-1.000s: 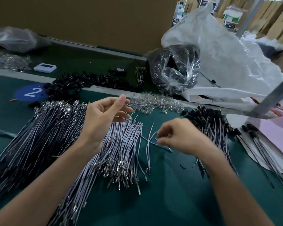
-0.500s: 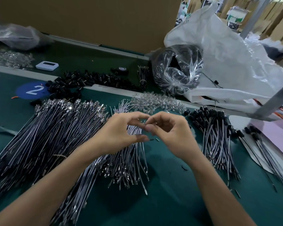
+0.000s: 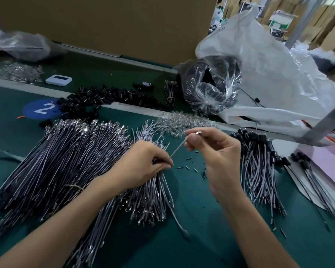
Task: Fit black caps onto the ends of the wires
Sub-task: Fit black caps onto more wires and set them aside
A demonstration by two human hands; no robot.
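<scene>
A thin grey wire (image 3: 179, 147) runs taut between my two hands above the green mat. My right hand (image 3: 215, 153) pinches its upper end, where a small metal tip shows at my thumb. My left hand (image 3: 143, 165) pinches the lower end over a heap of uncapped grey wires (image 3: 66, 161). Several small black caps (image 3: 188, 167) lie loose on the mat between my hands. To the right lies a bundle of wires with black caps fitted (image 3: 259, 167).
A heap of black parts (image 3: 108, 97) lies along the conveyor edge beside a blue disc marked 2 (image 3: 41, 109). Clear parts (image 3: 184, 122) are piled behind my hands. A plastic bag of black pieces (image 3: 211, 88), a large white sack (image 3: 269, 78) and a white device (image 3: 58, 80) stand at the back.
My hands were joined at the fingertips half a second ago; now they have drawn apart, the right one up and right, with a wire stretched between them.
</scene>
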